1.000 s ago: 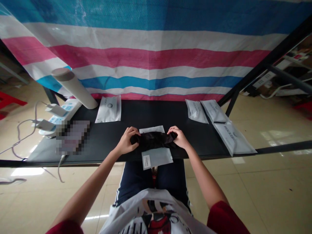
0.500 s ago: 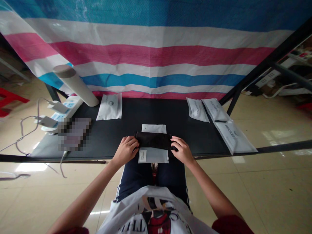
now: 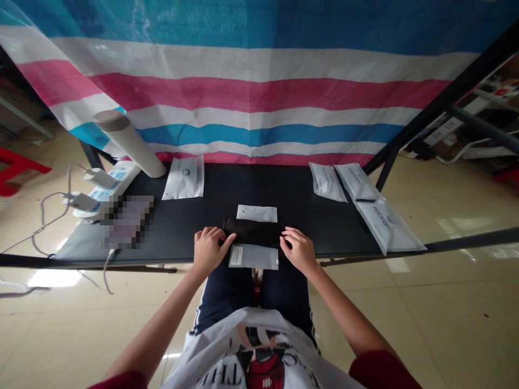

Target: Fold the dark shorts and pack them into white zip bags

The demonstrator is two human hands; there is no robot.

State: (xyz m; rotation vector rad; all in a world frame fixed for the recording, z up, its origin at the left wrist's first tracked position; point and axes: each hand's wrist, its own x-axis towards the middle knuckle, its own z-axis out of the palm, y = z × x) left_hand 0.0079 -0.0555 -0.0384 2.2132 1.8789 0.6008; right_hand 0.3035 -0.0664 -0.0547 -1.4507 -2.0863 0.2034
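- One black cloth item (image 3: pixel 253 232) lies crosswise over a pale plastic pouch (image 3: pixel 254 258), whose ends show at its 12 and 6 o'clock.
- Left hand (image 3: pixel 208 249), at the cloth's 8 o'clock: thumb over its near end, fingers bent; whether they pinch it, I cannot tell.
- Right hand (image 3: pixel 299 251), near 4 o'clock: fingers half-curled at the other end, grip likewise unclear.
- Printed packets: one (image 3: pixel 184 181) at 10 o'clock, three (image 3: pixel 357 183) around 2 to 3.
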